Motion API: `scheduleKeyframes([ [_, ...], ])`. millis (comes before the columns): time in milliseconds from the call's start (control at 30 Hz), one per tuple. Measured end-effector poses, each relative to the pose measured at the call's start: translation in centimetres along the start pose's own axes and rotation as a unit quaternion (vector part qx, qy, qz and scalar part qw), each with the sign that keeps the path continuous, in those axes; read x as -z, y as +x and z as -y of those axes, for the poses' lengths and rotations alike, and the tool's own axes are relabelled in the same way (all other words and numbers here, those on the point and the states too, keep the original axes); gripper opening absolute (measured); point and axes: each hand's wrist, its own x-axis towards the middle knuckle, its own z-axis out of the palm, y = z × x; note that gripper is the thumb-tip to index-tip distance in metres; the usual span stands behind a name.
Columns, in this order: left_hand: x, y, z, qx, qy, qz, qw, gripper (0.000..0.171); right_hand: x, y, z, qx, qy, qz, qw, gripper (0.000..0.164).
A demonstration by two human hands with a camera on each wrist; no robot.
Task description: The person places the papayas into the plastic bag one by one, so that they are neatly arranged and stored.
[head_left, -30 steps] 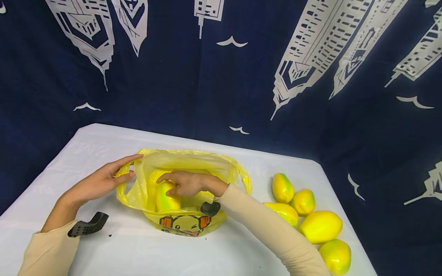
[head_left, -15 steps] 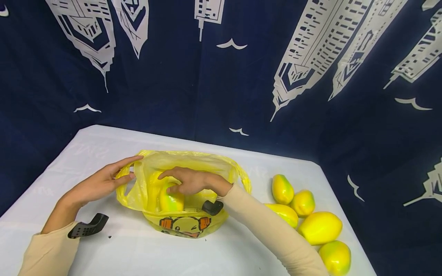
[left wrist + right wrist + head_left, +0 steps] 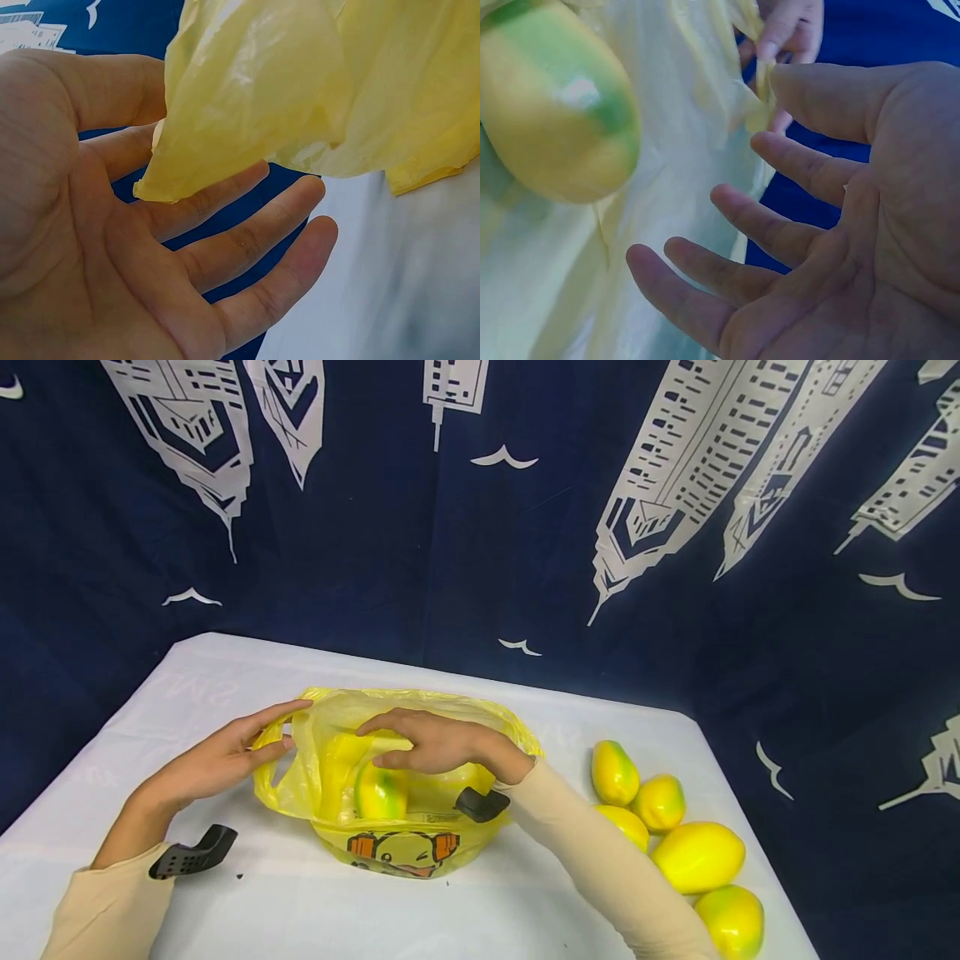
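The yellow plastic bag (image 3: 420, 818) with a cartoon face lies mouth-up on the table. My left hand (image 3: 213, 760) is at its left handle, straight fingers spread, the bag's film draped between thumb and fingers (image 3: 255, 244). Over the bag's mouth hovers my right hand (image 3: 442, 743), its fingers apart and nothing held. Just below it, a glossy yellow-and-green mango (image 3: 382, 793) sits inside the bag; this mango (image 3: 562, 105) shows apart from the right fingers in the right wrist view. Other yellow shapes in the bag are partly hidden.
Several more yellow-green mangoes (image 3: 697, 857) lie grouped on the right of the white-covered table (image 3: 315, 918), partly behind the right forearm. A dark blue curtain (image 3: 420, 543) with white building prints hangs behind. Black wrist devices (image 3: 197, 852) are worn on both sleeves.
My right hand has lifted off the mango in the bag and drawn up and to the right. The mango has shifted slightly rightward. My left hand stays at the bag's handle.
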Motion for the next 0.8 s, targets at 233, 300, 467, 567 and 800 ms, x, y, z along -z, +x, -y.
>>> scheduleKeyframes([
  [233, 0.0, -0.1, 0.0, 0.001, 0.001, -0.002, 1.0000, 0.059, 0.7, -1.4, -0.6, -0.002, 0.024, -0.015, 1.000, 0.050],
  [300, 0.0, -0.1, 0.0, 0.000, 0.002, -0.002, 1.0000, 0.059, 1.0, -1.9, -0.9, 0.001, 0.035, -0.017, 0.999, 0.050],
  [467, 0.0, 0.0, 0.1, -0.004, 0.002, -0.001, 1.0000, 0.059, 1.8, -3.3, -1.5, 0.020, 0.067, -0.030, 0.997, 0.050],
  [567, -0.1, 0.0, 0.2, -0.006, 0.004, -0.001, 1.0000, 0.059, 2.3, -4.2, -1.9, 0.027, 0.080, -0.045, 0.995, 0.049],
  [800, -0.2, 0.0, 0.1, -0.010, -0.001, 0.000, 0.9999, 0.058, 3.9, -7.3, -3.0, 0.013, 0.133, -0.088, 0.987, 0.046],
])
